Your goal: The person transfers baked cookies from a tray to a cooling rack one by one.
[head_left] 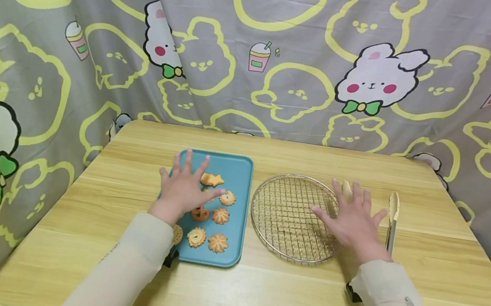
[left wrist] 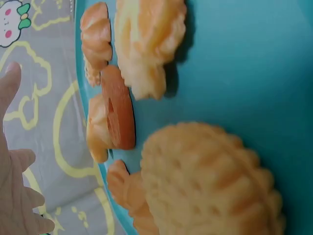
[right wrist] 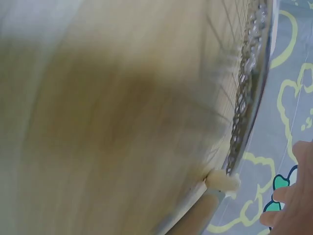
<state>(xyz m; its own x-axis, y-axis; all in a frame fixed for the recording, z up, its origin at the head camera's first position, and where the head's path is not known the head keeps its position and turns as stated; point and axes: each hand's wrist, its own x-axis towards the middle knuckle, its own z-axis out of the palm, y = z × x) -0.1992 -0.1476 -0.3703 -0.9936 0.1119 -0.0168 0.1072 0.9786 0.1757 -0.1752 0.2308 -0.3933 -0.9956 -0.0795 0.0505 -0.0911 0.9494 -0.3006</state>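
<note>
My left hand (head_left: 182, 188) is spread flat over the left side of a blue baking tray (head_left: 243, 173), its fingers straight and nothing in its grasp. Several cookies lie on that tray, among them a flower-shaped one (head_left: 217, 243), a swirl one (head_left: 196, 237) and a brown pretzel-shaped one (head_left: 200, 213). Close up in the left wrist view is a round cookie with a scalloped edge (left wrist: 210, 181). With fingers spread, my right hand (head_left: 355, 221) hovers over the right edge of a round wire rack (head_left: 288, 215) and holds nothing. Tongs (head_left: 391, 229) lie just right of it, partly hidden by my wrist.
Everything stands on a light wooden table (head_left: 263, 300). A grey patterned cloth (head_left: 218, 77) hangs behind and along both sides. The rack sits right of the tray, with a narrow strip of table between them.
</note>
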